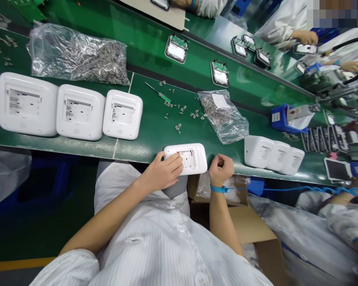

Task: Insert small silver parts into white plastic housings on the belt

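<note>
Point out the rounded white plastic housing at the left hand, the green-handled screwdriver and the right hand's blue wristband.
Rounded white plastic housing (189, 159), head view: its recess.
Green-handled screwdriver (164, 97), head view: its handle.
Blue wristband (217, 189), head view: its strap.

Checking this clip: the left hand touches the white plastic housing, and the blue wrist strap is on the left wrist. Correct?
No: the head view shows the blue wrist strap by the right hand, on that wrist. The left hand does touch the white plastic housing.
</note>
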Action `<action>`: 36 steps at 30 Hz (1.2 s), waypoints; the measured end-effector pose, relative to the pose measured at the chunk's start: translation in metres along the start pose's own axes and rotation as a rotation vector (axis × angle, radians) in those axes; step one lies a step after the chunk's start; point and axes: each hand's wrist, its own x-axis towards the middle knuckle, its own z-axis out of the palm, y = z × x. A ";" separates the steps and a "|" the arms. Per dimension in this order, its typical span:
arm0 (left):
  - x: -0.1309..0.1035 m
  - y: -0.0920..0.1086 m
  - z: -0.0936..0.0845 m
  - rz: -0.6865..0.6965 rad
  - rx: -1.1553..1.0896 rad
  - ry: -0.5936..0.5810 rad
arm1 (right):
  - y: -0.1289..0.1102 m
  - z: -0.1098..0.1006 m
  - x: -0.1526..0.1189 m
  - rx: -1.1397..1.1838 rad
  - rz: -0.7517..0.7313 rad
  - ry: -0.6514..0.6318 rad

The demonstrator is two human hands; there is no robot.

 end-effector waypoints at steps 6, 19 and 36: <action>0.001 0.001 0.002 -0.007 0.021 -0.013 | 0.010 0.021 -0.018 -0.105 0.034 -0.074; -0.051 0.012 -0.030 -0.354 0.129 -0.022 | 0.012 0.019 -0.021 -0.170 0.070 -0.092; -0.002 -0.021 -0.024 -0.637 0.264 -0.066 | 0.014 0.006 -0.010 -0.047 -0.019 -0.175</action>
